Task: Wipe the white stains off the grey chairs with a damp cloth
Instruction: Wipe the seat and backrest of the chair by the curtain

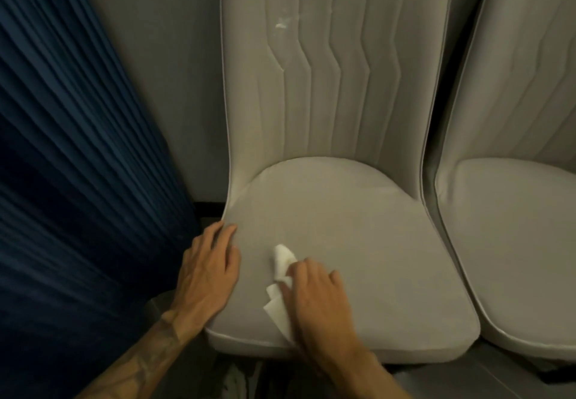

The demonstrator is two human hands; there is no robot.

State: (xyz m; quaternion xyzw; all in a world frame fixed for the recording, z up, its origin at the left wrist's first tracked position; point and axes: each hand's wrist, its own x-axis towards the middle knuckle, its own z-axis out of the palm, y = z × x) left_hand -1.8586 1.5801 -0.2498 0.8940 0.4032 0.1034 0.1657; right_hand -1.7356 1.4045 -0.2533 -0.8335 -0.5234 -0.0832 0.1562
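Note:
A grey padded chair [358, 236] fills the middle of the head view, its seat facing me and its ribbed backrest rising behind. A white stain [281, 24] marks the upper left of the backrest. My right hand [318, 299] holds a crumpled white cloth [282, 274] against the front left of the seat, fingers curled over it. My left hand [208, 271] lies flat on the seat's left edge, fingers straight.
A second grey chair [514, 227] stands close on the right, nearly touching the first. Dark blue pleated curtain [68, 165] hangs at the left. A grey wall [162, 71] is behind the chairs.

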